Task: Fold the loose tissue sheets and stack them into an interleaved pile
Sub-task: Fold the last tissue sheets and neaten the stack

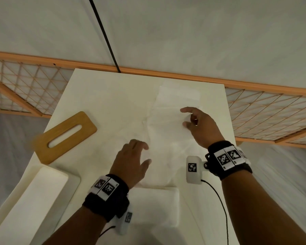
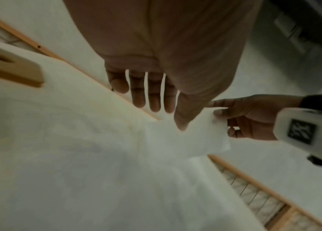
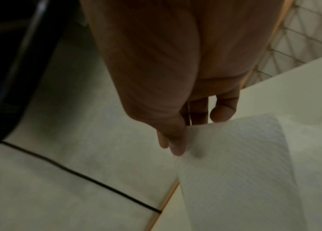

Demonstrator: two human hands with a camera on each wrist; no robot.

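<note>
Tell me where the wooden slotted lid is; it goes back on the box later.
In the head view the wooden slotted lid lies flat on the white table, at its left edge, left of the left hand.

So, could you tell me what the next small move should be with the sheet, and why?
Probably bring the right hand toward the body, laying the tissue sheet over itself. That hand pinches the raised far edge, the left hand hovers open above the near part, and a folded pile waits near the body.
</note>
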